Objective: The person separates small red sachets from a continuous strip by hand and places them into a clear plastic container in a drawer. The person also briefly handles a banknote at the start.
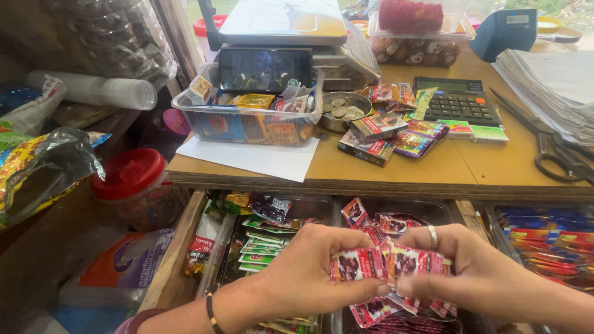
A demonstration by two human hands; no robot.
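Observation:
Both my hands hold a strip of small red and white sachets (387, 265) over an open drawer (179, 247). My left hand (312, 272) pinches the strip's left part, thumb on top. My right hand (473, 272), with a ring on one finger, pinches the right part. The two thumbs nearly touch at the strip's lower edge. More sachets of the same strip hang below and lie behind the hands. The drawer also holds green and white sachets (263, 244) on its left side.
A wooden counter (482, 167) above the drawer carries a clear tub of packets (247, 120), a steel bowl of coins (343, 111), small boxes (371, 139), a calculator (458, 99), scissors (557, 148) and a weighing scale (284, 31). A red-lidded jar (133, 179) stands left.

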